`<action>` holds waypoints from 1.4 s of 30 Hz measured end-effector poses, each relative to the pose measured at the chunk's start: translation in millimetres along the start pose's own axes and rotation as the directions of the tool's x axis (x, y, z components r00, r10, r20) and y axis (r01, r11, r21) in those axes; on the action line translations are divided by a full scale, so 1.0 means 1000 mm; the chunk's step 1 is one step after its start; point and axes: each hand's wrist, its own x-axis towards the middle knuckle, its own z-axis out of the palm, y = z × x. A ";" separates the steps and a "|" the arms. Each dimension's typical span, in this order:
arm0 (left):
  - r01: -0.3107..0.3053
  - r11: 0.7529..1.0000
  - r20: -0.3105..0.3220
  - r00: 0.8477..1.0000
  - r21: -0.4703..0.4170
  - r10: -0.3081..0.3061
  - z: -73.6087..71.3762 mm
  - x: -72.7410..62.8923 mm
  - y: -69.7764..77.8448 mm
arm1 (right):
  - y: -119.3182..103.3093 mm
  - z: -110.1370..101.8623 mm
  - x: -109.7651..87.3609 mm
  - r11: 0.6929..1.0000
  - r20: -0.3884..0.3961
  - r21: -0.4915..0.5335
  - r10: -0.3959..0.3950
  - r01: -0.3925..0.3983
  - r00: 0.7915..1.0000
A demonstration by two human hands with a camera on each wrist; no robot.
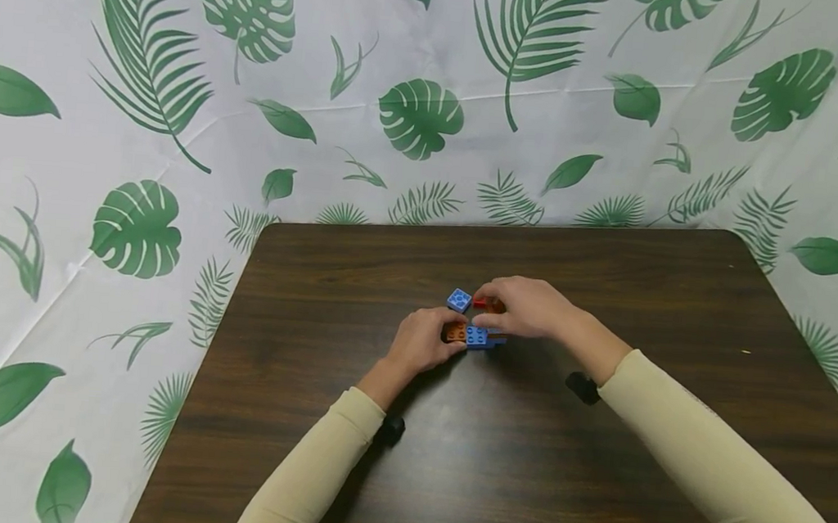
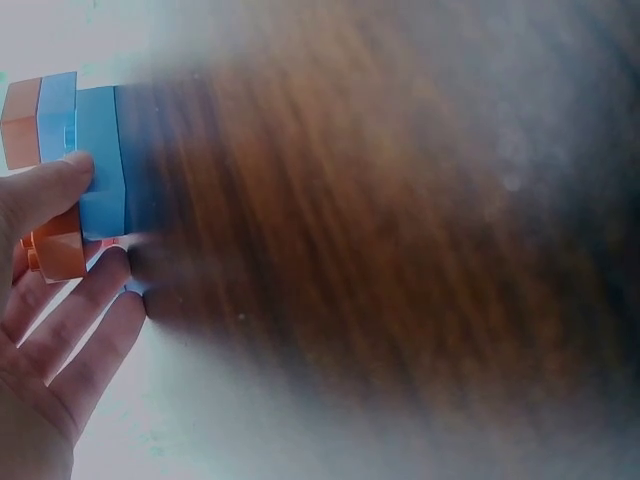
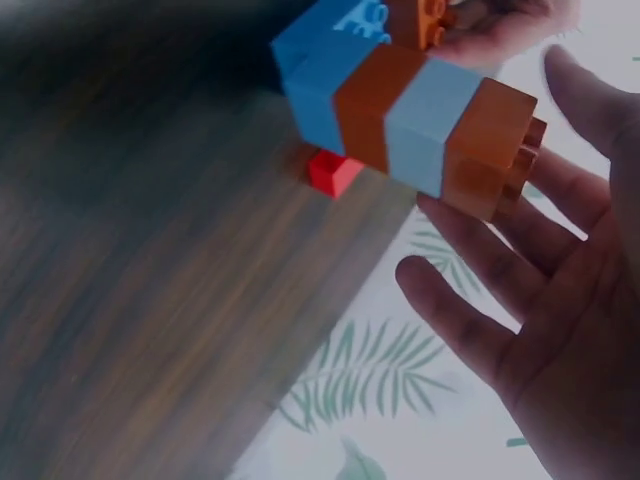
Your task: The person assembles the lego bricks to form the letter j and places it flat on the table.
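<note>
My left hand (image 1: 418,339) holds a built piece of toy building bricks. In the left wrist view its thumb presses on the blue brick (image 2: 102,165), with the fingers behind the orange brick (image 2: 62,243). From that blue base a row of orange and light blue bricks (image 3: 430,125) sticks out, seen in the right wrist view. Around the row's orange end brick (image 3: 490,150) my right hand (image 1: 529,307) is spread, its fingers extended beside it and its thumb apart. A red brick (image 3: 332,173) lies on the table past the row.
A loose blue brick (image 1: 459,300) lies just beyond the left fingertips. The dark wooden table (image 1: 446,477) reaches to a white leaf-print cloth (image 1: 368,151) behind it. Black wrist cameras (image 1: 582,387) hang under the sleeves.
</note>
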 end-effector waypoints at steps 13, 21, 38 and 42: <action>-0.008 1.000 -0.003 1.000 -0.007 0.008 -0.001 -0.001 -0.001 | 0.009 -0.005 0.045 0.998 0.061 0.046 0.039 -0.042 0.997; 0.003 1.000 0.012 1.000 0.004 -0.003 0.001 0.000 0.000 | 0.014 -0.002 0.062 0.994 0.188 0.053 0.086 -0.097 0.978; -0.005 1.000 -0.002 1.000 0.001 0.005 -0.002 -0.002 0.001 | -0.013 0.010 0.087 0.982 0.281 -0.180 0.112 -0.063 0.953; -0.001 1.000 -0.002 1.000 0.004 0.001 -0.002 -0.002 0.001 | -0.017 0.013 0.091 0.965 0.267 -0.258 0.110 -0.039 0.958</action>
